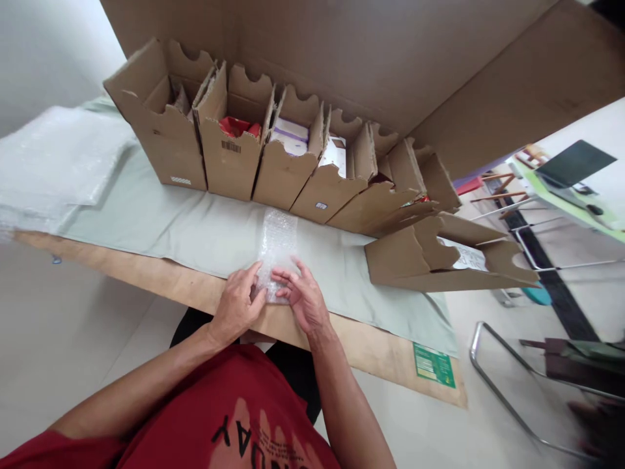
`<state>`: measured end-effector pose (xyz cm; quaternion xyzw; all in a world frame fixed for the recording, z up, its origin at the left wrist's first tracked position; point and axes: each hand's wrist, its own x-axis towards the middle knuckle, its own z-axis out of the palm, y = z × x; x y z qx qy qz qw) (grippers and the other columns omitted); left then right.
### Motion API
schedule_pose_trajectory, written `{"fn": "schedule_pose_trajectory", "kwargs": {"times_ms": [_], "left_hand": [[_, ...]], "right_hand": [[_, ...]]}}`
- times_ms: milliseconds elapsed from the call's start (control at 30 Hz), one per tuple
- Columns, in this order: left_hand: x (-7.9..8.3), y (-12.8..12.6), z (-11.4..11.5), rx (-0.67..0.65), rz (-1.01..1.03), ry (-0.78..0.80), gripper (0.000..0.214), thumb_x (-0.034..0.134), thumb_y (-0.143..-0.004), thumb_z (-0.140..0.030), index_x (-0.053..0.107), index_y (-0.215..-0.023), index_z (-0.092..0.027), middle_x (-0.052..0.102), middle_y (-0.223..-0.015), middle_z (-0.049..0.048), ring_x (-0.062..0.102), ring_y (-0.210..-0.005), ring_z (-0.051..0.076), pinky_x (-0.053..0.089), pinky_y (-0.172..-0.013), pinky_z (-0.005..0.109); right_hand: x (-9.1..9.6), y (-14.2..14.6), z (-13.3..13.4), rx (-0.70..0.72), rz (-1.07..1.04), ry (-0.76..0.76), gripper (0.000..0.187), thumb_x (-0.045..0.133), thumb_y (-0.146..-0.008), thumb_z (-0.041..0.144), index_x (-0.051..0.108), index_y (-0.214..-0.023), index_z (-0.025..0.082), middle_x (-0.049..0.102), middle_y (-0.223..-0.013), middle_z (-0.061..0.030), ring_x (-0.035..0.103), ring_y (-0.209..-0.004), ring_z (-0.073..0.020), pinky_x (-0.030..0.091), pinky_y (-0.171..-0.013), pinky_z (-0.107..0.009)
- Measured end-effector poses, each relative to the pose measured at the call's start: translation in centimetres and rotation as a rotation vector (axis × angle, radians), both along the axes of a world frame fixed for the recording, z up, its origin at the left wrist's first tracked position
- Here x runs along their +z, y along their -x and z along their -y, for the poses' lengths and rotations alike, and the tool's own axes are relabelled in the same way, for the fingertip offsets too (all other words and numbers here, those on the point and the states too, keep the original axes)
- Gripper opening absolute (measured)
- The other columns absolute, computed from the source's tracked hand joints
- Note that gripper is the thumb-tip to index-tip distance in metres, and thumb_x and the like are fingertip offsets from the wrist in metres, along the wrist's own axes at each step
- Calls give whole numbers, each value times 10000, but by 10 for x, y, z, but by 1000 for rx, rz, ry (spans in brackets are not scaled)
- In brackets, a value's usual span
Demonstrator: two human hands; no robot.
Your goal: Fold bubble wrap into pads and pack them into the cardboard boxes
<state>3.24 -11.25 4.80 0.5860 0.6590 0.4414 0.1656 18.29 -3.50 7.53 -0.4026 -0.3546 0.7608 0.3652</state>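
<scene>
The near end of the bubble wrap strip (277,244) is hidden under the left hand (239,303) and right hand (303,299). The cardboard boxes (229,166) hide most of their contents. Their labels (231,146) are too small to read. The chair (508,397) at lower right is blurred.

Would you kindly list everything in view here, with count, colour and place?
bubble wrap strip: one, clear, on the cloth under both hands
bubble wrap sheets: stack, clear, far left
cardboard bins: at least six, brown, row behind the strip
cardboard sheet: one, brown, upright behind the bins
cloth: one, pale green, over the table
table: one, wooden, bare near edge
label: one, green, table's right edge
laptop: one, dark, far right
left hand: one, on the strip's near end
right hand: one, fingers flat on the strip
</scene>
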Motion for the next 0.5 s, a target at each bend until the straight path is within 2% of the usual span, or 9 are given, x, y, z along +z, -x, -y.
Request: {"fn": "schedule_pose_trajectory", "kwargs": {"times_ms": [100,200,333,433,500], "left_hand": [[-3,2,-1,30,-178,-20,556,569,-927,-222,459,-1471,-190,682,-935,68,636,-935,258,494,-940,447],[-3,9,-4,-8,-275,15,514,601,-929,-257,511,-1431,-194,693,-942,77,619,-945,281,475,-904,442],[-1,14,-7,-23,-286,31,440,590,-942,-265,570,-1376,-192,709,-968,85,612,-958,283,457,-905,433],[1,15,-7,-12,-250,2,395,545,-971,-261,587,-1353,-173,713,-973,88,615,-955,270,456,-909,421],[3,15,-6,0,-223,-8,375,514,-985,-255,590,-1344,-183,716,-967,79,620,-944,259,459,-903,414]], "right_hand": [[-1,1,3,-33,16,2,931,835,-767,367,294,-1519,281,751,-1099,-43,717,-1018,-212,574,-713,-286],[-3,2,6,-57,43,-18,953,840,-758,360,297,-1538,293,724,-1161,-50,709,-1052,-218,590,-746,-301],[-4,0,13,-55,110,-125,709,805,-787,389,485,-1411,284,712,-1200,-68,690,-1099,-233,588,-796,-330],[-2,-9,17,-74,284,-349,448,737,-845,380,615,-1255,247,710,-1239,-88,659,-1158,-238,554,-908,-368],[1,-17,16,-97,423,-487,350,688,-874,362,652,-1198,235,710,-1251,-95,647,-1170,-240,529,-949,-385]]}}
